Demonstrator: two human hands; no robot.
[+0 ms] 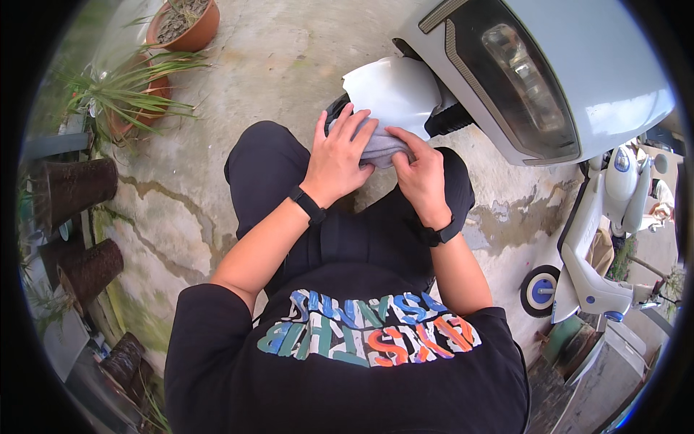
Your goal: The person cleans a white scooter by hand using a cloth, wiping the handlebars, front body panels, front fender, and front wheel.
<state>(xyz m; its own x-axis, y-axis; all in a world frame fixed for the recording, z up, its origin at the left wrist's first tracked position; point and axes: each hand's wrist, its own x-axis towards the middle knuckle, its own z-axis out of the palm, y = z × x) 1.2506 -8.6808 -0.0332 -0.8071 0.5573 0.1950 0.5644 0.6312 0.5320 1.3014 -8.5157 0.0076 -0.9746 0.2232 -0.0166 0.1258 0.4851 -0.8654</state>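
A grey cloth point(386, 149) is bunched against the front end of a white wheel fender point(393, 89). My left hand point(339, 154) lies over the cloth's left part, fingers spread and thumb tucked at its lower edge. On the other side, my right hand point(423, 171) pinches the cloth between thumb and index finger. Part of a black tyre point(339, 104) shows beside the fender; my hands and the cloth hide the rest. Above the fender to the right is the light-coloured front body point(591, 70) of a vehicle with a headlight point(518, 70).
My bent knees point(265, 157) flank the work on a stained concrete floor point(260, 70). Potted plants point(184, 32) and brown pots point(81, 184) line the left side. A white scooter-like vehicle point(585, 260) with a small wheel point(540, 291) stands at right.
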